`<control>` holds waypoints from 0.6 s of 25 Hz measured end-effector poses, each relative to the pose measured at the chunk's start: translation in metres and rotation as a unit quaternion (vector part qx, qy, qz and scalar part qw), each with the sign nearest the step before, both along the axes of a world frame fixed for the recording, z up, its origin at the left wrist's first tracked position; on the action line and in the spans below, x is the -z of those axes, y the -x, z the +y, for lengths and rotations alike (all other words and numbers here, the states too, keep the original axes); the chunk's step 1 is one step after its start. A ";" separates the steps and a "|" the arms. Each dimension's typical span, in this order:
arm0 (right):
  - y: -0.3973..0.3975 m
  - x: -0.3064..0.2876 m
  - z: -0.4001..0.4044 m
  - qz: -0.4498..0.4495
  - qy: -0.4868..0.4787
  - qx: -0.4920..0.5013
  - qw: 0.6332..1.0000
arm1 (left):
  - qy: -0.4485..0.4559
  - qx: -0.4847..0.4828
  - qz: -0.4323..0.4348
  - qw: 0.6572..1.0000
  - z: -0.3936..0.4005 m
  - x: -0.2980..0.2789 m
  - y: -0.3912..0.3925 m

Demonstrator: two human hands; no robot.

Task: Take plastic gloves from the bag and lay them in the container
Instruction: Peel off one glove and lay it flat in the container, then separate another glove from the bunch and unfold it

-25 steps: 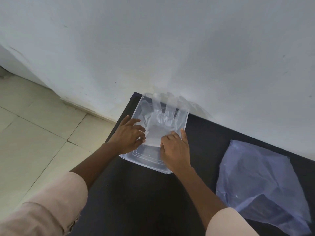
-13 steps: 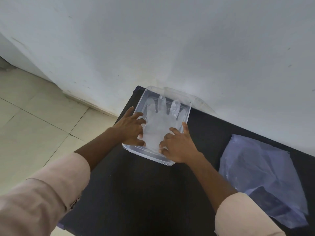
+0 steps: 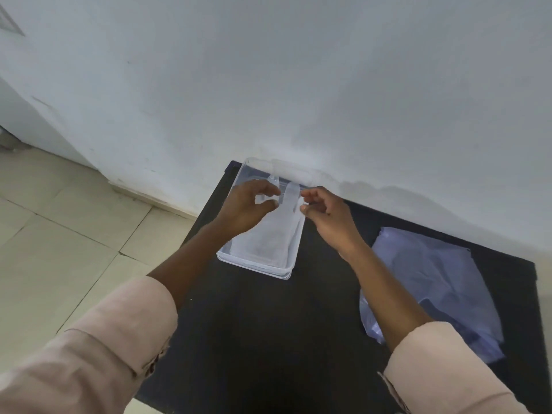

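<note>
Pinching at the finger ends of a clear plastic glove (image 3: 270, 237) in the head view, the left hand (image 3: 249, 206) and right hand (image 3: 325, 215) each nip the film. It lies in the container (image 3: 254, 262) at twelve o'clock on the worktop (image 3: 254, 324); the bag (image 3: 433, 282) sits at three o'clock. Thin, limp and clingy, it probably handles best held by its edges.

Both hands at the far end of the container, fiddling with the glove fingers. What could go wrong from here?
1. The glove fingers stick up past the container far rim by the wall; released, they may spring out.
2. The film may cling to the left hand or right hand and lift as they pull away.
3. The light container sits near the table edge; a tug could shift it.
</note>
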State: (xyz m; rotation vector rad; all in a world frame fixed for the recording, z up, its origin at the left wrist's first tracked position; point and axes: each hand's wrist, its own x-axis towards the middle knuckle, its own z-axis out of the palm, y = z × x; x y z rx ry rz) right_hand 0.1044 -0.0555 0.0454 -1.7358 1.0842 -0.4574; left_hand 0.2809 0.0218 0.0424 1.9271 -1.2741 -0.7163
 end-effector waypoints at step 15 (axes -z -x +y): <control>0.185 0.003 0.063 -0.082 -0.091 0.193 0.974 | -0.093 0.063 0.246 0.963 0.033 -0.016 0.196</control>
